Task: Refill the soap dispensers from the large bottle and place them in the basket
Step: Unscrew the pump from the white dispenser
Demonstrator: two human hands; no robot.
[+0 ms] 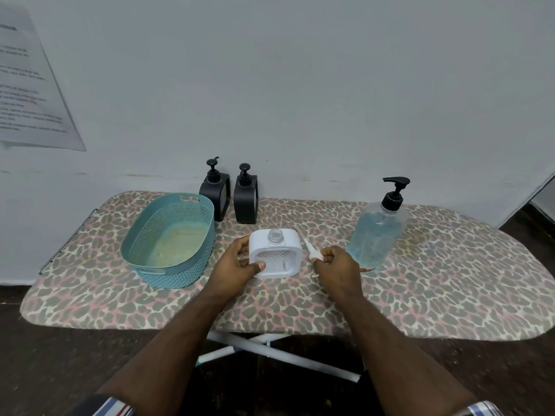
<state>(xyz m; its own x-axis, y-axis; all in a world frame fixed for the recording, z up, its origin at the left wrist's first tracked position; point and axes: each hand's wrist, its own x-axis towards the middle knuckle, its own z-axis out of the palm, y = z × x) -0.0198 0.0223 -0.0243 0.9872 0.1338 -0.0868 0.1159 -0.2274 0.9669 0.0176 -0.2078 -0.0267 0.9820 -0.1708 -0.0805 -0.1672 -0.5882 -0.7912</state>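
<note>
A white square soap dispenser stands in the middle of the board with its clear neck uncapped. My left hand grips its left side, thumb on the front face. My right hand holds the dispenser's white pump head just to its right, the tube pointing up and away. The large clear bottle of blue soap with a black pump stands right of my right hand. Two black dispensers stand at the back by the wall. The teal basket sits at the left with nothing in it.
Everything rests on a leopard-print ironing board set against a pale wall. White crossed legs show below the front edge. A printed sheet hangs on the wall at the left.
</note>
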